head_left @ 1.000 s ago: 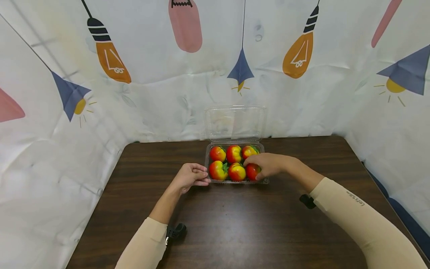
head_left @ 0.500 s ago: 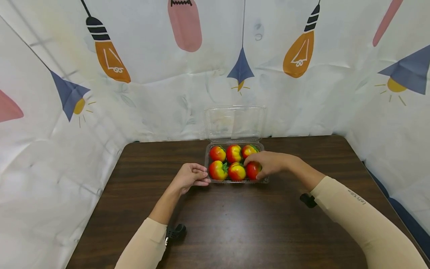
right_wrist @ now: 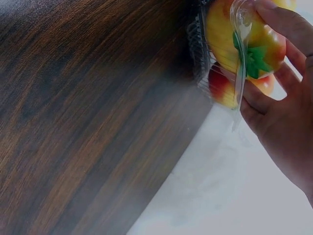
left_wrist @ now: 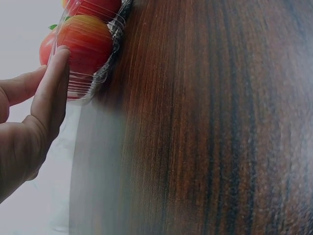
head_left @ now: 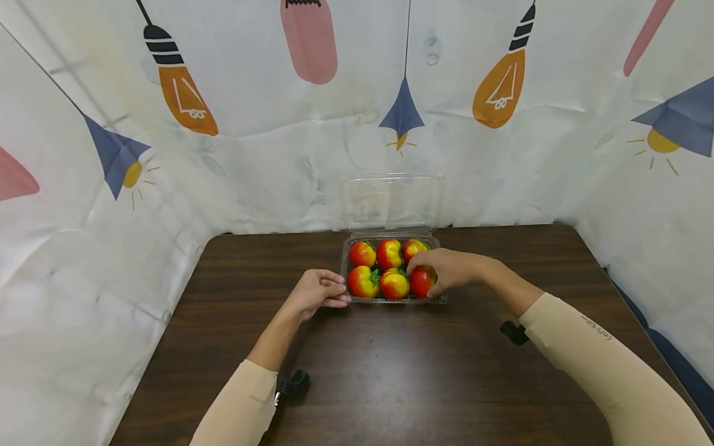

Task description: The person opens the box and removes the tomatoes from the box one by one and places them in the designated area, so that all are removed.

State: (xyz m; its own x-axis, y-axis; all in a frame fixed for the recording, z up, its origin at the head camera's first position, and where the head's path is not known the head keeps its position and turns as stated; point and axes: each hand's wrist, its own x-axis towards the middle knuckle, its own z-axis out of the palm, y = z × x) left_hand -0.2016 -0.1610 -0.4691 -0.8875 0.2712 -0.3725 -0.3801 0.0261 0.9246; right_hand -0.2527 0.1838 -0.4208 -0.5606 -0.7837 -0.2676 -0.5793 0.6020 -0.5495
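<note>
Right hand (head_left: 449,271): fingers curled round the near-right tomato (head_left: 422,282), likely for a firm hold in the crowded box (head_left: 401,302);
Left hand (head_left: 318,291): fingers fairly straight, touching the box's left side, probably steadying it;
Tomato: inside the box on the counter (head_left: 362,371); glossy, red and yellow, green calyx;

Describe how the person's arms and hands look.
The left hand and right hand are bare; the left sleeve and right sleeve are cream and stop short of them. Small dark lettering marks the right sleeve. A black device shows near each sleeve's end.
</note>
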